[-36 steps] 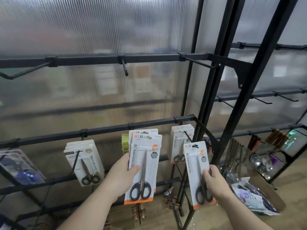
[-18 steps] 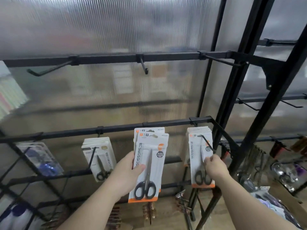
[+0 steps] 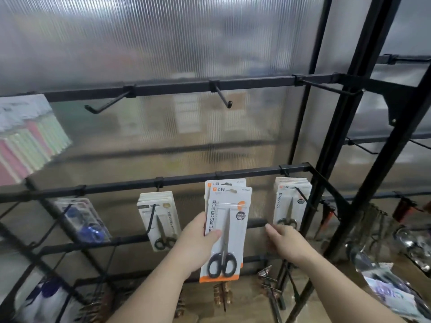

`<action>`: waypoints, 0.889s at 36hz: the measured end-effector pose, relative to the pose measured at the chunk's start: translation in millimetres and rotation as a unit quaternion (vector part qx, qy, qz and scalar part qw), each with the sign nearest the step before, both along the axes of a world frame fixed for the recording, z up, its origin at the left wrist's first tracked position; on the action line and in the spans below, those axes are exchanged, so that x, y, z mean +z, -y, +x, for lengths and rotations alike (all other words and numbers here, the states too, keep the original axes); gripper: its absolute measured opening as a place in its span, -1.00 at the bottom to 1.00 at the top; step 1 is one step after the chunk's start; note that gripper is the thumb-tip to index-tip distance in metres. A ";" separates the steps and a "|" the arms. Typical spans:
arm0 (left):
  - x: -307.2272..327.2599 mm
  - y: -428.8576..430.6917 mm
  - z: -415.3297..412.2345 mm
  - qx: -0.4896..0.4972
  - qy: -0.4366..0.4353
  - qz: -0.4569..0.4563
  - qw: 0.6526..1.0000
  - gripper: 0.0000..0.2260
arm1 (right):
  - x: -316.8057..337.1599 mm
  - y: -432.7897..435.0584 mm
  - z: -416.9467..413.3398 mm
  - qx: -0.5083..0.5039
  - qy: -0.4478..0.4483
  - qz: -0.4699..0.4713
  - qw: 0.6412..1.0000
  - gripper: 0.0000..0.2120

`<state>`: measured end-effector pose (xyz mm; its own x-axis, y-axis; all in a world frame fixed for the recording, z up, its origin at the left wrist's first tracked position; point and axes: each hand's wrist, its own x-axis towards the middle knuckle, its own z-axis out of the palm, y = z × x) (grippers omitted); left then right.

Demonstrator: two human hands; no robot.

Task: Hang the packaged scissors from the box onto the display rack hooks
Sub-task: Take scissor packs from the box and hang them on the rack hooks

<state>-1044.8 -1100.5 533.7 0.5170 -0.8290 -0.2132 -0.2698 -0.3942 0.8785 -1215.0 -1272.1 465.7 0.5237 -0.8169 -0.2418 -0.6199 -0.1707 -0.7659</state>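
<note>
Packaged scissors [image 3: 225, 229], at least two cards stacked face-out with black handles at the bottom, sit in front of the middle bar [image 3: 121, 188] of the display rack [image 3: 363, 136], near the centre of the view. At the far left a fan of pastel packets [image 3: 28, 141] hangs, and below it a blurred pack with blue handles [image 3: 86, 220]. Next along the middle bar, a stack of small scissors cards [image 3: 161, 217] hangs on a hook. The left hand [image 3: 196, 247] grips the packaged scissors by their left edge, thumb laid across the front card and fingers behind. The cards' tops reach up to the bar, and whether they sit on a hook cannot be told. Above them the upper hooks [image 3: 222, 99] jut forward from the top bar. The right hand [image 3: 285, 241] is released, fingers stretched out toward the left and holding nothing, just below a hung stack of scissors cards [image 3: 291, 201] on the right-most hook. Whether it touches that stack is unclear. Farther right, past the black upright, metal utensils [image 3: 373, 220] hang, and loose packets [image 3: 391, 294] lie at the lower right.
</note>
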 end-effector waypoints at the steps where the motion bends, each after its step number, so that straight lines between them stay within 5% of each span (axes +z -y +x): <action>1: 1.5 0.9 -2.9 -0.003 0.001 -0.002 1.000 -0.74 | 11.8 -12.2 2.8 0.011 0.037 0.006 0.999 -0.68; 5: 8.0 3.7 -16.9 -0.021 0.004 -0.012 1.000 -0.73 | 42.1 -46.1 8.5 0.063 0.138 -0.012 0.988 -0.91; 9: 12.7 3.4 -26.6 -0.033 0.015 -0.025 0.999 -0.71 | 51.3 -59.8 5.0 0.052 0.147 -0.056 0.986 -0.75; 13: 15.0 4.1 -31.7 -0.053 0.008 -0.030 0.998 -0.78 | 54.0 -63.9 -8.3 0.020 0.160 -0.064 0.985 -0.81; 19: 13.0 6.2 -41.1 -0.057 -0.037 -0.037 0.997 -0.85 | 50.5 -58.9 -32.1 -0.016 0.133 -0.079 0.988 -0.85; 32: 1.4 7.4 -31.8 -0.046 0.022 0.004 0.999 -0.73 | 21.1 -25.3 -96.2 -0.111 0.092 -0.030 0.989 -0.85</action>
